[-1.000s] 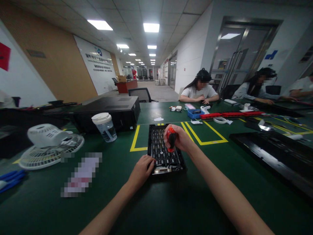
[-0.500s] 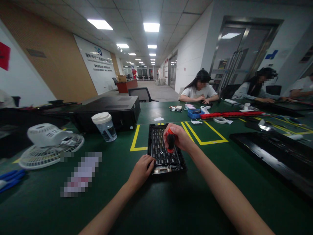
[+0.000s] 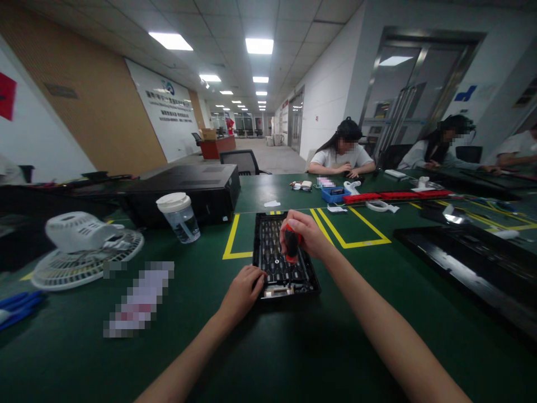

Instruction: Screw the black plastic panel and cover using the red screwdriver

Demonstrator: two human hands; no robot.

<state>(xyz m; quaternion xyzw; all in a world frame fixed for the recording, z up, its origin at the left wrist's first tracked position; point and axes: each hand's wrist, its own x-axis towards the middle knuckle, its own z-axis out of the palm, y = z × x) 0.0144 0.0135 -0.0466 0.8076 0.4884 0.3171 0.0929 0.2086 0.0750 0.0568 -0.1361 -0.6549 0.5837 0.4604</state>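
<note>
Bench (image 3: 268, 358), one, green, cut off at the near edge; wall sign (image 3: 170, 103), one, far left, its lettering too blurred to read; black panel (image 3: 465, 274), one, right, cropped by the frame; black box (image 3: 188, 182), one, far left; white fan (image 3: 69, 232), one, left. Open black case (image 3: 289, 297), one, centre, rows of compartments partly hidden by the right hand (image 3: 308, 232); lidded cup (image 3: 180, 218), one, left. Left hand (image 3: 243, 285), fingers at the case's near left side, grip indeterminable; red-and-black screwdriver (image 3: 292, 242), one, held in the right hand above the case, tip indistinct.
</note>
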